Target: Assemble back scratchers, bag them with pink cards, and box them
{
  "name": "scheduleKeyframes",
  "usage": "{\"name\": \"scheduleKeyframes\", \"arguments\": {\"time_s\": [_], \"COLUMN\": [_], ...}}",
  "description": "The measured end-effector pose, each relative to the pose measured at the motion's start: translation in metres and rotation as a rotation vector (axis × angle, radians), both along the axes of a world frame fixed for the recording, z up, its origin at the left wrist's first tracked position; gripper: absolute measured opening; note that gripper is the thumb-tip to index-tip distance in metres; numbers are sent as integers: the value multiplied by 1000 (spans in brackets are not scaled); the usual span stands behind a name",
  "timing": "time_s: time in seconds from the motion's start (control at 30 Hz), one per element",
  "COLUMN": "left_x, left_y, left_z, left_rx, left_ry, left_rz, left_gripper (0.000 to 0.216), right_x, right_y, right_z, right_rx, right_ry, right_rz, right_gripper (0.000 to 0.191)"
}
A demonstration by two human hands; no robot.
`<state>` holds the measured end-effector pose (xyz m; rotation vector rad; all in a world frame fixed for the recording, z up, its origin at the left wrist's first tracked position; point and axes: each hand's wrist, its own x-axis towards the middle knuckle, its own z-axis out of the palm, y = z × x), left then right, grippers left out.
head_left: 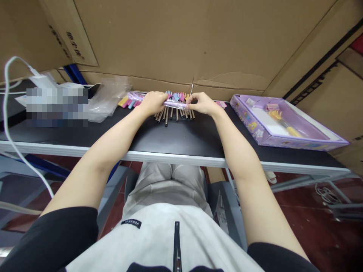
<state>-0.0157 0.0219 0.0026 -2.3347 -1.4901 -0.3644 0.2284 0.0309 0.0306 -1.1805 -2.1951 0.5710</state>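
My left hand and my right hand rest at the far side of the black table, fingers closed on a long item in clear purple plastic wrap held crosswise between them. Under it lies a row of several small metal-handled tools with pink, blue and yellow hand-shaped heads, handles pointing toward me. More pastel-coloured pieces lie just left of my left hand.
A purple open gift box with a yellow tool inside sits at the right. Crumpled clear plastic bags and a white charger with cable are at the left. Cardboard walls stand behind the table.
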Motion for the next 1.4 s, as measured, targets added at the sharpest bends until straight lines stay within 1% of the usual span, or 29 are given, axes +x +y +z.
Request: {"name": "scheduleKeyframes", "arguments": {"time_s": [0.13,0.3,0.4,0.5,0.6,0.73,0.8,0.9,1.03,1.17,1.27,1.4], "left_x": [-1,-1,-2,-1,2,11,16,21,24,25,21,8], "left_y": [3,10,17,23,25,22,20,16,10,2,0,2], "left_z": [-2,-8,-12,-16,-18,-19,-18,-17,-14,-9,-7,-7], "left_rx": [21,87,148,212,245,250,245,228,221,182,164,161], "left_ry": [-7,-64,-92,-98,-85,-70,-86,-120,-156,-199,-222,-250], "left_rz": [-29,-99,-172,-243,-292,-375,-408,-426,-395,-248,-165,-105], "left_gripper": [35,31,29,28,28,27,26,25,29,36,46,52], "right_x": [0,0,-3,-6,-8,-14,-17,-23,-33,-36,-26,2], "right_y": [-1,-3,-5,-9,-17,-25,-26,-27,-33,-34,-29,-25], "right_z": [0,2,1,1,2,3,2,0,0,3,10,25], "right_rx": [6,-83,-143,-208,-359,-622,-710,-778,-777,-736,-675,-555], "right_ry": [-26,-64,-5,145,271,304,297,298,407,479,510,471], "right_rz": [4,64,44,0,24,133,152,125,79,31,-41,-174], "right_gripper": [19,19,23,27,30,31,32,34,26,17,14,12]}}
